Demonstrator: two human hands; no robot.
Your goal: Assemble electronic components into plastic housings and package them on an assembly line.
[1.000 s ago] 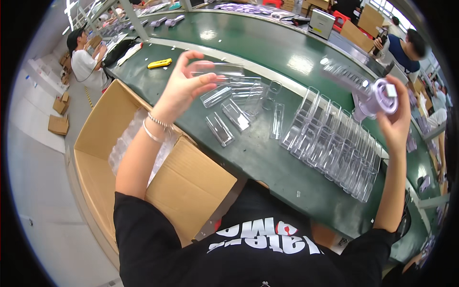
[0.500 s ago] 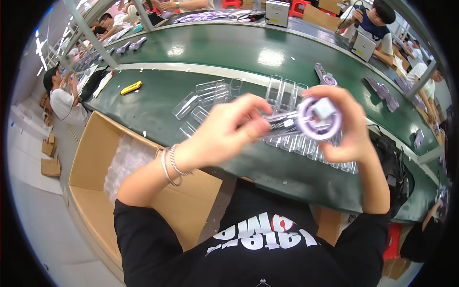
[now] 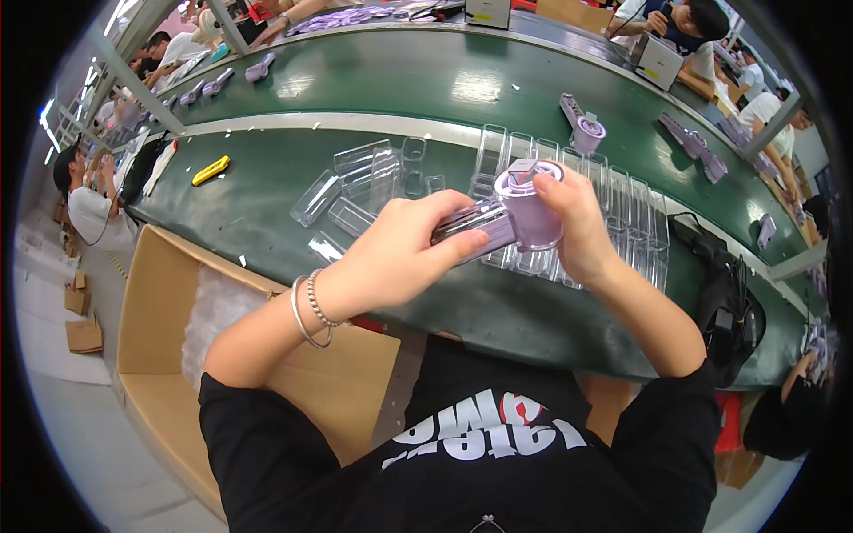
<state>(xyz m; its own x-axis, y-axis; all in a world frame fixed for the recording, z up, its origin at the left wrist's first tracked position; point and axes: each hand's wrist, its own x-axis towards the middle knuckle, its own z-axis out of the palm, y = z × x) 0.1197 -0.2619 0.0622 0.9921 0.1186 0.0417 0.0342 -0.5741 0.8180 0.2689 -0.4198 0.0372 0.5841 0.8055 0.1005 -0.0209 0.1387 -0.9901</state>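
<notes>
Between both hands, above the bench, is a lilac handheld device (image 3: 535,218) with a cup-shaped round head and a straight handle. My left hand (image 3: 395,258) pinches the handle, where a clear glossy surface shows along the top. My right hand (image 3: 579,226) grips the head, its thumb on the rim by a small pale square piece. Behind and below the device stand rows of clear plastic cases (image 3: 622,209). More clear cases (image 3: 360,178) lie loosely beyond my left hand.
An open cardboard box (image 3: 160,311) with clear plastic wrap stands at my left. A yellow cutter (image 3: 211,171) lies on the green bench (image 3: 258,191). Similar lilac devices (image 3: 586,131) sit on the green belt (image 3: 382,80). At the right lies a black bag (image 3: 724,306). Other people work around.
The device has moved slightly left and down and turned, so its head now stands upright with the rim facing up. Both hands still hold it.
</notes>
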